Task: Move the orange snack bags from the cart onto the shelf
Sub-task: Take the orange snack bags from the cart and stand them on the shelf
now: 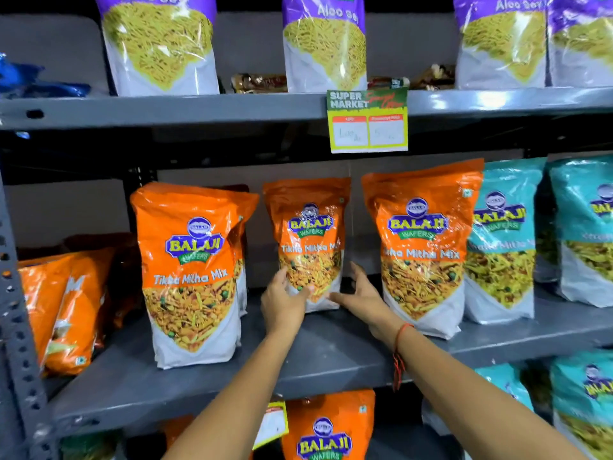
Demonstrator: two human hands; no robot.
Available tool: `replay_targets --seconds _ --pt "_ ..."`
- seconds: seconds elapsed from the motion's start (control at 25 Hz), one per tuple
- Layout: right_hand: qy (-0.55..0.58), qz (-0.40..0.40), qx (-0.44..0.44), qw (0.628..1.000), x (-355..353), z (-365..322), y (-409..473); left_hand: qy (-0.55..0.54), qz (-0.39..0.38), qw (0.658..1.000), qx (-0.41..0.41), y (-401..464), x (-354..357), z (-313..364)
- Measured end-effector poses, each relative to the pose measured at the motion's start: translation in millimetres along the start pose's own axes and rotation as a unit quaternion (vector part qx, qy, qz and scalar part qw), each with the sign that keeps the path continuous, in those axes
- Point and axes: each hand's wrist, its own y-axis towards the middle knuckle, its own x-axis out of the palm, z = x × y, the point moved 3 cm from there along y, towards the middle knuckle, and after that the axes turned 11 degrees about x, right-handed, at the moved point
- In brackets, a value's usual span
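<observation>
An orange snack bag (308,234) stands upright at the back of the middle grey shelf (331,356). My left hand (282,302) presses its lower left side and my right hand (360,293) cups its lower right corner, so both hands hold the bag between them. Two more orange bags stand upright on the same shelf, one to the left (190,270) and one to the right (421,244). Several orange bags (63,307) lean tilted at the far left. The cart is out of view.
Teal snack bags (504,240) stand to the right of the orange ones. Purple bags (159,41) fill the upper shelf, with a price tag (368,122) hanging from its edge. Another orange bag (326,429) sits on the shelf below. A perforated grey post (20,343) borders the left.
</observation>
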Motion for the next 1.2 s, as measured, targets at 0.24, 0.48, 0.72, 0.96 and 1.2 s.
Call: replay_targets --seconds 0.24,0.48,0.72,0.96,1.2 --pt "-0.079 0.261 -0.254 0.928 -59.7 -29.8 -72.9 -0.144 -0.089 0.985 0.044 -11.8 52.4 60.3" --pt "-0.164 0.307 -0.042 0.936 -153.6 29.9 -96.9 -0.131 -0.345 0.927 -0.066 -24.5 122.7 52.2" --pt "-0.335 0.163 0.059 0.926 -167.4 62.2 -81.8 -0.178 -0.422 0.885 -0.082 -33.8 141.0 40.6" --pt "-0.334 0.15 0.018 0.93 -157.7 53.3 -70.8 -0.139 -0.317 0.937 -0.051 -43.6 108.2 49.9" --pt "-0.3 0.09 -0.039 0.949 -101.3 25.9 -60.6 -0.143 -0.201 0.969 -0.027 -44.9 27.7 44.4"
